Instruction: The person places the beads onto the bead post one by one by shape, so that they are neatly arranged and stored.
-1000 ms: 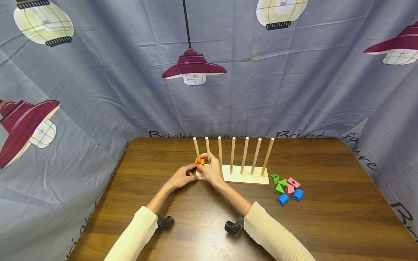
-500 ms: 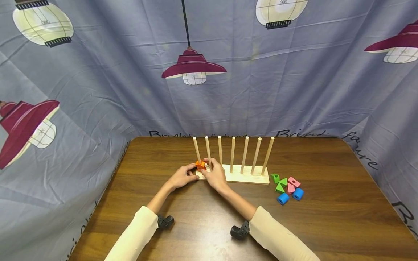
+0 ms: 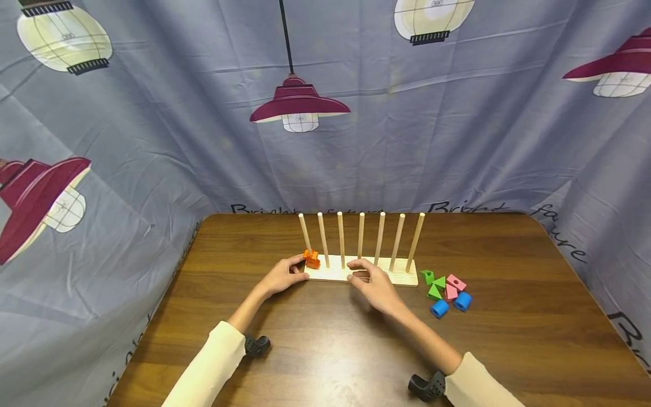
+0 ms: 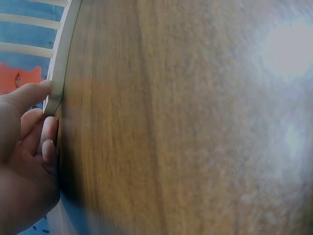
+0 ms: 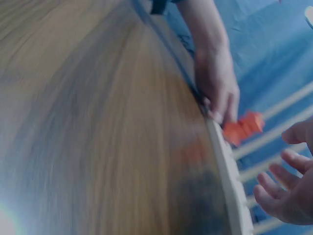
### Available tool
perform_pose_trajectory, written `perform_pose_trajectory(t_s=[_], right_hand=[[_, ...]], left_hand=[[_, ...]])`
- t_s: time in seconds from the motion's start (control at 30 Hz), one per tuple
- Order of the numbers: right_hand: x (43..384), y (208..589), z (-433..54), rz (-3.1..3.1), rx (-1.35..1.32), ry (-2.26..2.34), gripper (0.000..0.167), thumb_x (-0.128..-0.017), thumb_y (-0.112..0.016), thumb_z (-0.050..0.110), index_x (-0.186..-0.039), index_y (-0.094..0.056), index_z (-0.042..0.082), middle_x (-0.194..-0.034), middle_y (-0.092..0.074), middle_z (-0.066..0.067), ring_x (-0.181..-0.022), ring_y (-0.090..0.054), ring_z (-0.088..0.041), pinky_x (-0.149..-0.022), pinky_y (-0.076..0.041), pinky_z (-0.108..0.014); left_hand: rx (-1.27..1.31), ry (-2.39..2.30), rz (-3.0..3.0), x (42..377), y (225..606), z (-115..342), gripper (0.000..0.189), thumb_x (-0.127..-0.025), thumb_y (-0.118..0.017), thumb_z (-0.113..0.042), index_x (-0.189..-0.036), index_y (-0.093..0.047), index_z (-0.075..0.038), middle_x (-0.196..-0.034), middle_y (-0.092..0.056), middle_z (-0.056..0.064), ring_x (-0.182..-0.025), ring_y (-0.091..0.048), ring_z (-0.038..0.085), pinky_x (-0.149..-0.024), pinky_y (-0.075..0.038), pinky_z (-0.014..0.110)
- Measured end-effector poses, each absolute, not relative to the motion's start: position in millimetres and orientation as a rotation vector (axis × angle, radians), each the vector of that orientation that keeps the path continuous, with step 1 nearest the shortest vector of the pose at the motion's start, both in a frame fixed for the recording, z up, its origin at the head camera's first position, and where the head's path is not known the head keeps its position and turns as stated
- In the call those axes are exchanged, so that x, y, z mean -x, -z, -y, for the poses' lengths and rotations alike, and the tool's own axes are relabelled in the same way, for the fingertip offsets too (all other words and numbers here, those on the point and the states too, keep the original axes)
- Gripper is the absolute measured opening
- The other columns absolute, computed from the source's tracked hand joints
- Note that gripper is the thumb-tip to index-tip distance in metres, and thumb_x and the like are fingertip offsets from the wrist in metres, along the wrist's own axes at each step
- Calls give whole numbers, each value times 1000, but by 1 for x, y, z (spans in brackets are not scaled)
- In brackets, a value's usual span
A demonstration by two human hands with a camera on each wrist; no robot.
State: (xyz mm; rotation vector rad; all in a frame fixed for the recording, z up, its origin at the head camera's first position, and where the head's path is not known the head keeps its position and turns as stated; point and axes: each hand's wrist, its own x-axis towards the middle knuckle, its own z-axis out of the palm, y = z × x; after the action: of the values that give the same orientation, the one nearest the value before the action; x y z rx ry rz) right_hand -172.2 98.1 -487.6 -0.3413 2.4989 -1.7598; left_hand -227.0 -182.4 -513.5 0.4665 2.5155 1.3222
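A pale wooden base (image 3: 331, 273) with several upright pegs (image 3: 341, 240) stands across the middle of the table. Orange blocks (image 3: 312, 260) sit stacked low on its leftmost peg. My left hand (image 3: 282, 275) holds the left end of the base, thumb on its front face in the left wrist view and fingers around the end. Over the front middle of the base is my right hand (image 3: 377, 288); its fingers are spread and loosely bent, with nothing between them. The right wrist view shows the right hand (image 5: 289, 183) apart from the orange blocks (image 5: 243, 128).
Right of the base lies a loose group: green triangular blocks (image 3: 434, 292), pink blocks (image 3: 456, 282) and blue cylinders (image 3: 439, 308). The brown wooden table (image 3: 305, 362) reaches back to a grey-blue curtain (image 3: 325, 169) printed with lamps.
My right hand has let go of the orange block, which now sits lower on the leftmost peg, and has moved right along the base. The left hand has stayed at its end.
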Motion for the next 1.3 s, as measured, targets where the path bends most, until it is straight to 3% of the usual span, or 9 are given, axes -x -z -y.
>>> perform_pose_trajectory(t_s=[0.27,0.33,0.5,0.67,0.87,1.13,1.3], right_hand=[[153,484,-170,-2750,395,1685,19,-94,-67,3,-112,-68,-3,-106,-70,-16,-97,-67,-25,-84,-53,-30],[145,488,-188,-2827,350,1646,18,-95,-68,5,-112,-68,-1,-104,-71,-13,-96,-67,-22,-83,-52,-25],[119,493,-228,-2948,116,1520,17,-96,-69,14,-108,-71,1,-97,-71,-7,-87,-66,-11,-75,-50,-18],[99,499,-254,-2962,-113,1404,25,-95,-71,24,-107,-71,3,-92,-72,-6,-75,-67,-8,-63,-50,-23],[92,507,-264,-2875,-235,1365,42,-94,-72,33,-117,-70,-1,-94,-74,-9,-73,-71,-12,-62,-52,-24],[97,511,-260,-2995,-159,1198,51,-93,-69,44,-116,-71,-1,-89,-74,-2,-79,-70,-19,-73,-53,-44],[100,512,-255,-3101,-85,1117,50,-94,-68,44,-111,-71,-4,-84,-71,-1,-79,-69,-24,-70,-53,-48]], left_hand=[[-413,-1307,-2531,226,510,180,65,-91,-73,-14,-145,-45,9,-87,-62,7,-69,-46,14,-60,-35,26],[-408,-1312,-2534,225,510,180,65,-91,-73,-14,-144,-45,10,-93,-63,9,-71,-47,14,-60,-36,26],[-413,-1302,-2534,225,514,182,65,-91,-73,-15,-145,-45,9,-88,-62,7,-71,-47,14,-60,-36,26],[-405,-1312,-2526,225,514,183,66,-91,-73,-15,-146,-44,7,-80,-58,4,-70,-47,14,-59,-36,26],[-396,-1316,-2518,226,512,182,66,-91,-73,-15,-145,-44,8,-82,-58,5,-72,-48,15,-62,-36,27],[-418,-1292,-2525,228,513,179,67,-91,-73,-15,-147,-44,7,-79,-59,4,-68,-47,13,-60,-35,26],[-423,-1300,-2526,229,513,178,67,-91,-73,-15,-146,-44,9,-83,-60,5,-69,-47,14,-60,-36,26]])
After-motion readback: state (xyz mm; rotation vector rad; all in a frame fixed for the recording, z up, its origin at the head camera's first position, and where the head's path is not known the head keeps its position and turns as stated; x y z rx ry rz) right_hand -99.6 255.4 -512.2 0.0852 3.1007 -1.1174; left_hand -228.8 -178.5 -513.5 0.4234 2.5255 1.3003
